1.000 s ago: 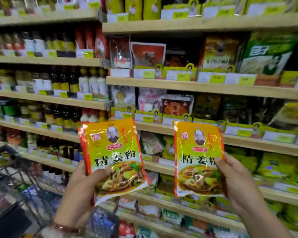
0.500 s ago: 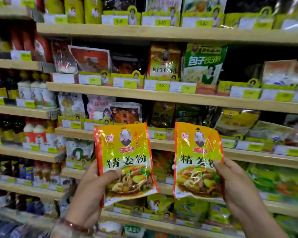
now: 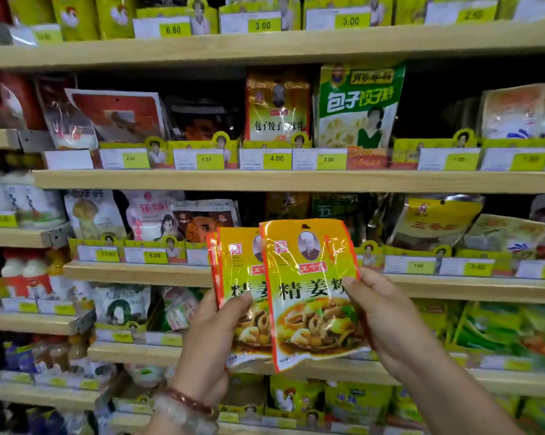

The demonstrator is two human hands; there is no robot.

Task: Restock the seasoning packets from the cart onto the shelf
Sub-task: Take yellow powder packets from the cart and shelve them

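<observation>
yellow-orange seasoning packets (image 3: 312, 293), red edges

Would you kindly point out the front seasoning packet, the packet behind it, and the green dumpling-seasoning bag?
front seasoning packet (image 3: 312, 293): head view, middle of its printed face.
packet behind it (image 3: 242, 277): head view, exposed left strip.
green dumpling-seasoning bag (image 3: 359, 102): head view, white lettering.

Tiered wooden store shelving (image 3: 296, 180) across the whole view; yellow price tags (image 3: 275, 159) along edges

Glossy, crinkled plastic seasoning packets (image 3: 312, 293); matt pale wooden shelf (image 3: 264, 180).
</observation>
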